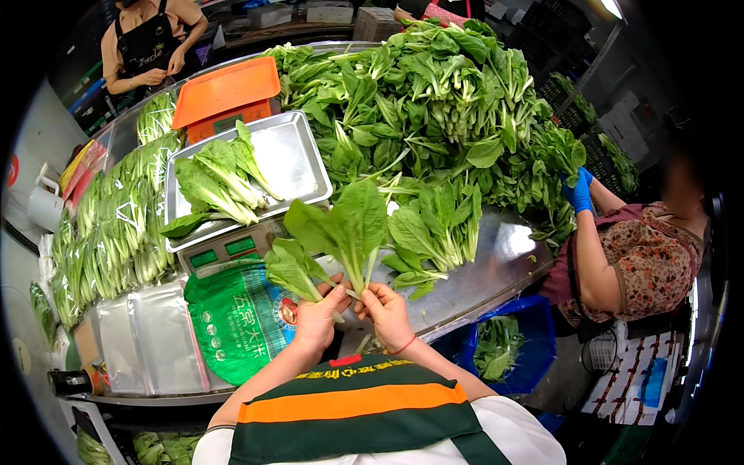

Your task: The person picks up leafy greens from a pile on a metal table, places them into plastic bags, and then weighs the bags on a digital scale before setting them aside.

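My left hand [318, 314] grips a small leafy green plant [290, 270] by its stem end. Close beside it, my right hand [383, 314] holds a larger leafy green [349, 232] upright by its base, and the fingers of both hands nearly meet at the stems. Behind them, several loose greens [224, 174] lie in a metal tray [290, 157] on a digital scale [224, 247]. Another bunch of greens [436, 232] rests on the metal table [500, 250], to the right of my hands. A green printed plastic sack [232, 325] lies left of my left hand.
Bagged greens [116, 232] and clear plastic bags [151, 343] lie at the left. An orange scale [226, 93] stands behind the tray. A large heap of greens [418, 104] covers the back. A blue-gloved co-worker [628, 256] is at the right, near a blue lined bin [537, 343]; another person [151, 46] stands back left.
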Motion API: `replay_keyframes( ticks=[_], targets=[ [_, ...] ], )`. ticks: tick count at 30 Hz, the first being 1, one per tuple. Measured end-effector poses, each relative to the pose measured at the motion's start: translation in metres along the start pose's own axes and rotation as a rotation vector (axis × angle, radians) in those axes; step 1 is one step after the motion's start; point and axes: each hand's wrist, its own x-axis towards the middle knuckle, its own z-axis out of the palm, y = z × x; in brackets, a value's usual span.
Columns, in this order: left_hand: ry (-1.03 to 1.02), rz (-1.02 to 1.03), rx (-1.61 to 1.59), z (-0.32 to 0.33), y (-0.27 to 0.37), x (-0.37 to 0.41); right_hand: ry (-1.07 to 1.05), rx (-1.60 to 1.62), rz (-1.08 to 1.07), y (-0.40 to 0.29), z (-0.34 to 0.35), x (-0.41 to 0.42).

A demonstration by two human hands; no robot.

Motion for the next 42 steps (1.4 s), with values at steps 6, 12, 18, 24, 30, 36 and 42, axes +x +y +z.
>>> replay_keyframes(
  ticks=[6, 12, 18, 24, 30, 36, 42],
  targets=[
    [-0.159, -0.054, 0.239, 0.016, 0.011, -0.013, 0.192, 0.159, -0.041, -0.006, -0.013, 0.013],
    [-0.012, 0.199, 0.685, 0.0, 0.033, 0.006, 0.178, -0.133, -0.192, -0.044, -0.052, 0.025],
    [-0.174, -0.103, 0.089, 0.027, 0.027, 0.016, -0.072, -0.283, -0.044, -0.028, -0.025, 0.004],
    [-0.174, 0.015, 0.006, 0.025, 0.002, 0.002, 0.01, 0.058, 0.155, -0.022, -0.023, 0.01],
    [-0.061, 0.161, 0.454, 0.012, -0.008, -0.007, 0.017, -0.072, 0.249, -0.028, -0.023, 0.018],
    [-0.206, 0.223, 0.733, 0.032, 0.027, -0.007, -0.052, 0.024, 0.314, -0.022, -0.064, 0.022],
    [-0.132, 0.23, 0.282, 0.027, 0.0, 0.0, -0.289, -0.072, 0.285, -0.039, -0.03, 0.002]
  ],
)
